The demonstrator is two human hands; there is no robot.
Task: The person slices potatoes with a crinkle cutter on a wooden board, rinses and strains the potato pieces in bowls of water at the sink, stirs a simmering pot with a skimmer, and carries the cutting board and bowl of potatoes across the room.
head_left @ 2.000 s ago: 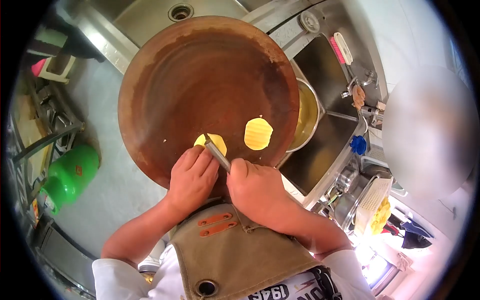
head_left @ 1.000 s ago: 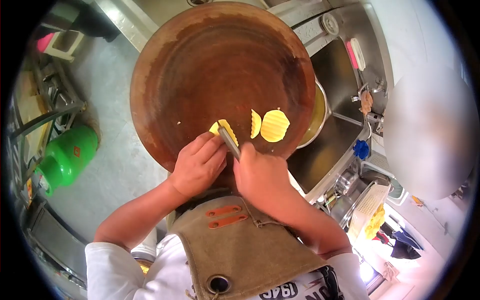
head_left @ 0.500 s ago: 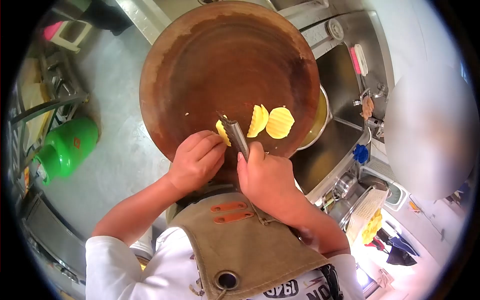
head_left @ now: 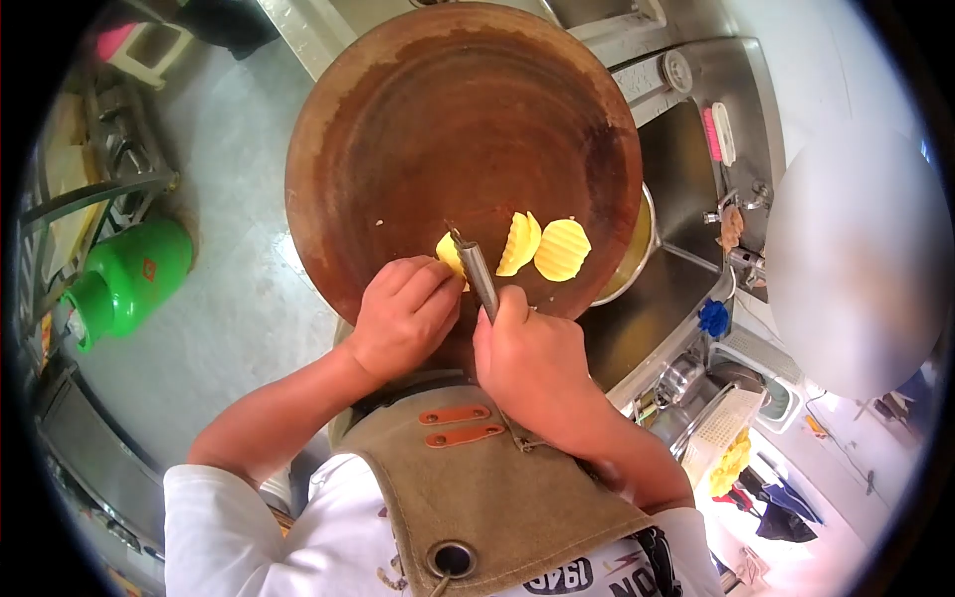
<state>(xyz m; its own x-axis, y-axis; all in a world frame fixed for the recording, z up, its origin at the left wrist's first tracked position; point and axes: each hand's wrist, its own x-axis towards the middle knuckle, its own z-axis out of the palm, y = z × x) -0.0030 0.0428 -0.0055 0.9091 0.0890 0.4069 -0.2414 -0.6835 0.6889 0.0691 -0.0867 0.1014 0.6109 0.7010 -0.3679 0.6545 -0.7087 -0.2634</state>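
A large round wooden chopping board (head_left: 448, 129) lies in front of me. Near its close edge my left hand (head_left: 406, 308) has its fingers closed on a yellow potato piece (head_left: 451, 253). My right hand (head_left: 532, 348) grips the metal handle of a crinkle cutter (head_left: 478, 279), whose blade stands right beside that piece. Just right of the cutter are ridged potato slices (head_left: 518, 245), overlapping and tilted, and a round ridged slice (head_left: 562, 250) lying flat. My left fingertips and the lower part of the blade are partly hidden.
A steel sink (head_left: 686, 149) runs along the right, with a pot of yellowish liquid (head_left: 642, 249) partly under the board. At lower right a white basket (head_left: 726, 428) stands near yellow pieces (head_left: 733, 463). A green gas cylinder (head_left: 139, 279) is on the floor at left.
The view has shifted slightly, so the board sits a little further right. Both hands keep their grips, and the potato piece by the blade shows a bit more of its face.
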